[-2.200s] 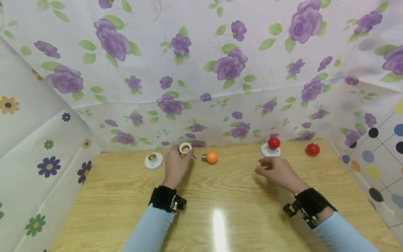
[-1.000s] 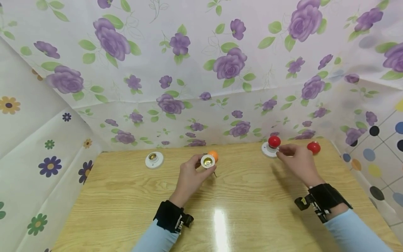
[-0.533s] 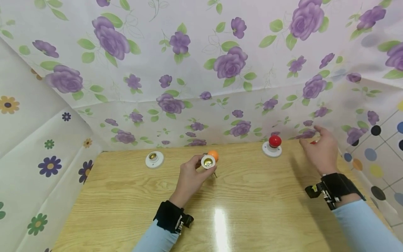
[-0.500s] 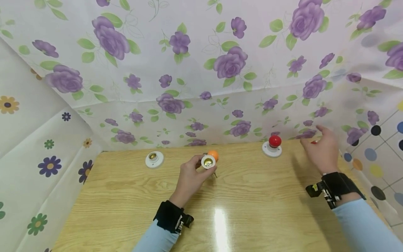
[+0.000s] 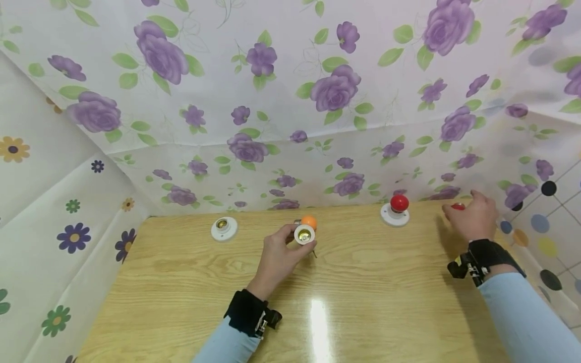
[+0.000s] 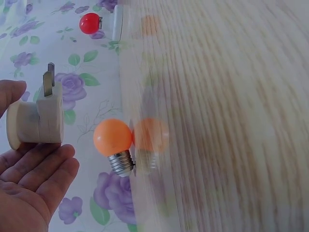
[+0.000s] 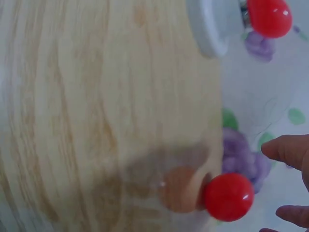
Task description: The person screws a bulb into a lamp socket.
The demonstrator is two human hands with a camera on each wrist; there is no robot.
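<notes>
My left hand [image 5: 278, 256] pinches a white plug-in lamp socket [image 6: 41, 118] between thumb and fingers. Its two metal prongs show in the left wrist view, while the head view looks into its brass-coloured threaded mouth. Just behind it on the table lies an orange bulb [image 5: 309, 222] with a silver screw base. At the table's far right corner, my right hand [image 5: 476, 220] is over a loose red bulb [image 7: 229, 197], largely hiding it in the head view. The right wrist view shows its fingers spread and apart from that bulb.
To the right, a round white lamp holder [image 5: 394, 220] stands with a red bulb [image 5: 399, 203] in it. Another white lamp holder [image 5: 224, 229], without a bulb, sits at the back left. A flowered wall covering [image 5: 204, 101] rises behind the wooden table [image 5: 190, 292].
My left hand has carried the socket rightward to beside the orange bulb, then stayed nearly still. My right hand has moved from near the bulbed holder to the loose red bulb and lowered there.
</notes>
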